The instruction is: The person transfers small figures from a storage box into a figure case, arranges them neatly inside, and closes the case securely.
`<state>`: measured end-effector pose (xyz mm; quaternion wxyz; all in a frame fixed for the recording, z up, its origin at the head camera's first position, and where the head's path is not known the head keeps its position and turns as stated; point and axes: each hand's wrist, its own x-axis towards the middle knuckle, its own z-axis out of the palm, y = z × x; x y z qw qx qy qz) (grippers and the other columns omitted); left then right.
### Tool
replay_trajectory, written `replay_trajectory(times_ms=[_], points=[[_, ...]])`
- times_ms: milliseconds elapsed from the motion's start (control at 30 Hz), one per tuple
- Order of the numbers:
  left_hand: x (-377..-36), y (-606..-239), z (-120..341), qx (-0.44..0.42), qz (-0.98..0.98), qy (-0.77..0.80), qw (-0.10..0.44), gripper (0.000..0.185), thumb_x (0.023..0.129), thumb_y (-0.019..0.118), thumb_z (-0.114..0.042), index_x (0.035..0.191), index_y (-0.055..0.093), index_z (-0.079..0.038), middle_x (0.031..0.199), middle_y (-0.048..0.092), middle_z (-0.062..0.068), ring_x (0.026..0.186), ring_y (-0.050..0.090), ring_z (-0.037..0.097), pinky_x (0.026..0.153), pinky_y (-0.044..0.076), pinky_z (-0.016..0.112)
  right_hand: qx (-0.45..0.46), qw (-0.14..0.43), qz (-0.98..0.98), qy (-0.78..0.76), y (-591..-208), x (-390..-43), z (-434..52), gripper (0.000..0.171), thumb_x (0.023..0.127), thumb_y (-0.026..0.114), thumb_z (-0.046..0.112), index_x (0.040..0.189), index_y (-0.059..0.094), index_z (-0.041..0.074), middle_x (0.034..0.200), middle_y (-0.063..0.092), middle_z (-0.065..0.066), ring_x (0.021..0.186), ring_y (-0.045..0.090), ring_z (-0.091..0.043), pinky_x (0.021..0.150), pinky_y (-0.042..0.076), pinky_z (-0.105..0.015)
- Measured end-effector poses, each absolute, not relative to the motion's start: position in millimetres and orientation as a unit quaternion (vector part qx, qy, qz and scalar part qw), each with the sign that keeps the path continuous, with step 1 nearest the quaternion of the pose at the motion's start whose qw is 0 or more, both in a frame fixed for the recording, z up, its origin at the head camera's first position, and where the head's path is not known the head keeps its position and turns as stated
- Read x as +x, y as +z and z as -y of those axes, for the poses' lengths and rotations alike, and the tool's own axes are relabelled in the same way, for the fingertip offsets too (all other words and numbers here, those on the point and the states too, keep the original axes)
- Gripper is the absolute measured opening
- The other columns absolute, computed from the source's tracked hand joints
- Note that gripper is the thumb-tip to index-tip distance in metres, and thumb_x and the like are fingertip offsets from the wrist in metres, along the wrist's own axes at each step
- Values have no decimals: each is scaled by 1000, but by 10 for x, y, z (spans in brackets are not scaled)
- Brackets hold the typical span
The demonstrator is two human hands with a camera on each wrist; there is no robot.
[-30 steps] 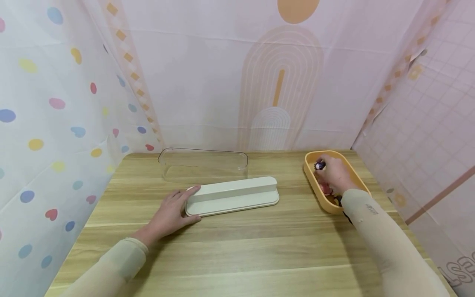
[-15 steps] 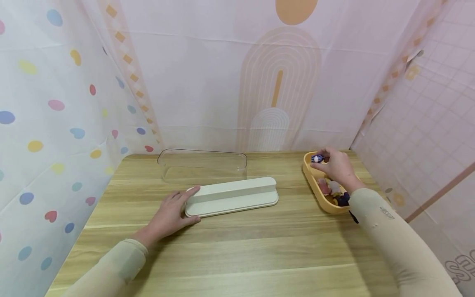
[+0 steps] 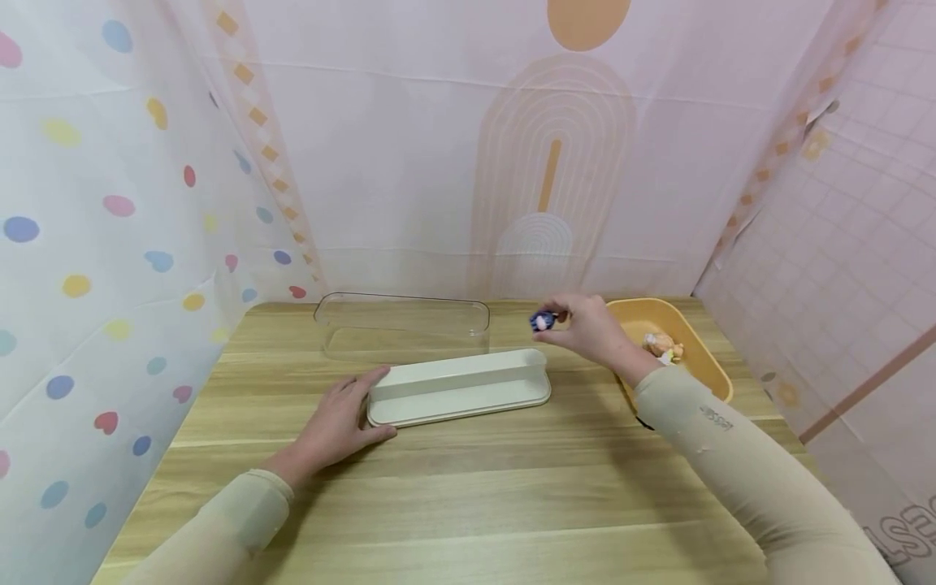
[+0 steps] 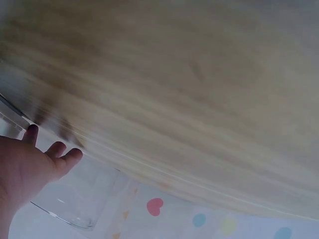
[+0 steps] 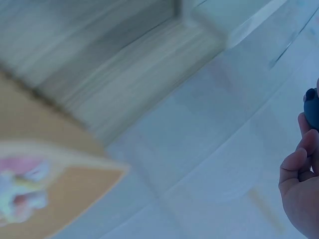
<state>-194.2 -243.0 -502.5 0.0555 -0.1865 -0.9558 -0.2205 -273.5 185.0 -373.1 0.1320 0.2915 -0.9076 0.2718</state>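
Note:
My right hand pinches a small blue-and-white toy in the air, just above the right end of the long white tray. In the right wrist view the dark blue toy shows at the right edge beside my curled fingers. My left hand rests flat against the tray's left end, fingers straight; the left wrist view shows this hand over the table. The orange oval bowl at the right holds a few small toys.
A clear plastic cover lies behind the white tray near the back of the wooden table. Patterned curtains close in the left, back and right sides. The bowl stands close to the table's right edge.
My right hand lifted the blue toy out of the orange bowl and carried it left to above the white tray's right end. The left hand stayed on the tray.

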Motion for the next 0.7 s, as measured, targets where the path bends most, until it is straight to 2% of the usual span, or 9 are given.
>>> replay_trajectory(times_ms=[67,233,433,700], points=[[-1942,-5023,2438,-183,956,-223,58,102,84,91,-45,166,37,-19,148,64,19,140,53,50,119,38,70,322,128,900,266,-3720,-2716,-1713,30,84,93,18,109,80,8,97,81,-6,86,73,-25,72,55,-32],[-1934,-4988,2464,-180,956,-222,58,100,84,92,-44,165,39,-20,151,63,19,140,52,53,117,40,73,386,130,890,204,-3739,-2702,-1406,31,85,93,22,111,79,12,103,81,-3,94,75,-20,80,63,-36],[-1920,-4952,2489,-177,957,-223,62,99,83,93,-43,164,41,-21,149,65,19,140,53,53,115,41,73,453,135,869,145,-3823,-2704,-1048,27,86,92,23,110,80,16,103,80,4,95,72,-17,86,63,-35],[-1908,-4974,2495,-168,957,-230,54,100,83,93,-44,165,40,-24,152,62,18,141,52,52,116,41,72,522,136,834,115,-3990,-2611,-538,28,85,92,24,110,79,19,104,81,7,95,71,-16,86,60,-32]])
